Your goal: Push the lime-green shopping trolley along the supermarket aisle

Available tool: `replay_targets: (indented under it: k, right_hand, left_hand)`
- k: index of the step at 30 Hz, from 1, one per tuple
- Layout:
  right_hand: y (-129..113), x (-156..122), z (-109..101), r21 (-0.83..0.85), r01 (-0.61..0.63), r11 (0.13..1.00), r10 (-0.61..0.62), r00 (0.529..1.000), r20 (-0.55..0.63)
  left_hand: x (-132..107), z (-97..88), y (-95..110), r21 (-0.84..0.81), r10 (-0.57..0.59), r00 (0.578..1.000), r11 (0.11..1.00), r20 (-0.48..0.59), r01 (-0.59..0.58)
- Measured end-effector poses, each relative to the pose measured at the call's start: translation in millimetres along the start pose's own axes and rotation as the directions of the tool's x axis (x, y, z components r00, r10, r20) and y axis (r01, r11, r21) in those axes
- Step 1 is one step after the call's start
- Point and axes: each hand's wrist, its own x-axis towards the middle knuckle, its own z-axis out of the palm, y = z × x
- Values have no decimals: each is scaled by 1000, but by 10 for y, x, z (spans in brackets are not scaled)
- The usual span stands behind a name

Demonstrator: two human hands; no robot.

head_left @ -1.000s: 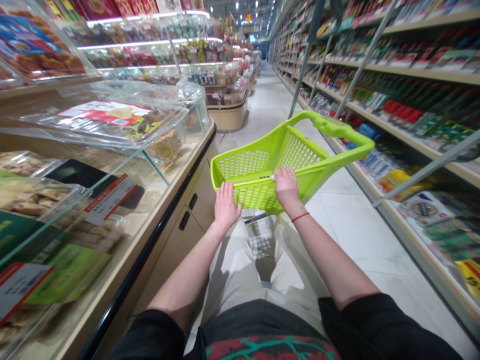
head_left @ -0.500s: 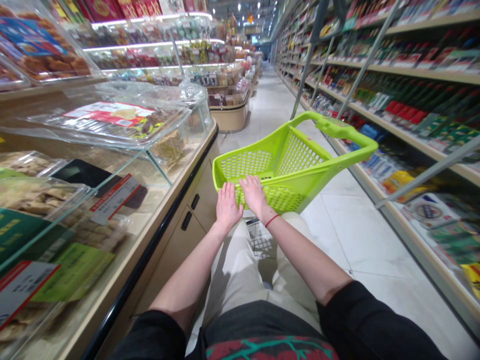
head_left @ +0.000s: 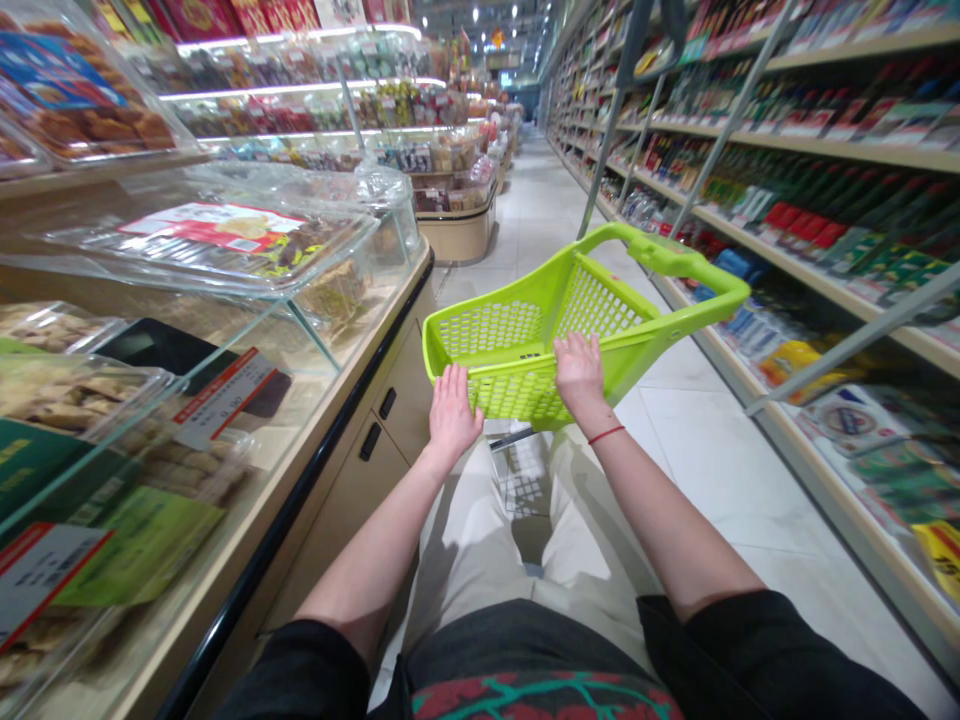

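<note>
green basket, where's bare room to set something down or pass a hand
Inside the green basket, bare mesh lies ahead of the left hand and right hand, up to its far handle. Floor tiles are free between basket and right shelves. Crowded: those shelves and the glass food case.

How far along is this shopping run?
Done: the person is in an aisle, between a glass counter and shelves. In hand: a green cart, left hand and right hand on its rim. Left: shelf goods, untouched; no goods show in the cart.
</note>
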Motion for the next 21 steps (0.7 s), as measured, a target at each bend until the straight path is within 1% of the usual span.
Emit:
replay_targets:
  k: [2,5,7,9,11,13,15,17,19,21]
  right_hand:
    - [-95,-24,49,10,-22,1000,22,999,-27]
    - [-405,-67,145,52,-4,999,6,999,-35]
    - [-657,-76,192,81,3,997,-2,1000,-8]
    - [-899,-66,210,112,15,994,-21,998,52]
    - [-1101,-51,203,158,70,985,-90,989,120]
    - [-1244,-43,185,225,152,962,-191,968,164]
    - [-1322,-47,171,288,213,934,-270,947,175]
    - [-1332,-60,165,326,245,913,-311,936,167]
    - [-1278,-75,165,332,254,909,-319,934,159]
    - [-1156,-87,165,307,243,920,-300,941,156]
  left_hand:
    - [-1,4,1,-4,-3,1000,1000,2,3]
    - [-7,12,-3,-13,1,1000,1000,3,-1]
    - [-11,17,-7,-21,6,1000,1000,-1,-6]
    - [-13,22,-9,-25,8,1000,1000,-5,-8]
    - [-13,26,-9,-20,10,1000,1000,-2,-10]
    - [-11,26,-8,-8,9,1000,1000,6,-9]
    - [-10,25,-8,6,7,1000,1000,13,-7]
    - [-10,24,-8,13,9,1000,1000,14,-9]
    - [-13,23,-6,12,13,1000,1000,11,-13]
    - [-16,24,-3,8,12,1000,1000,5,-12]
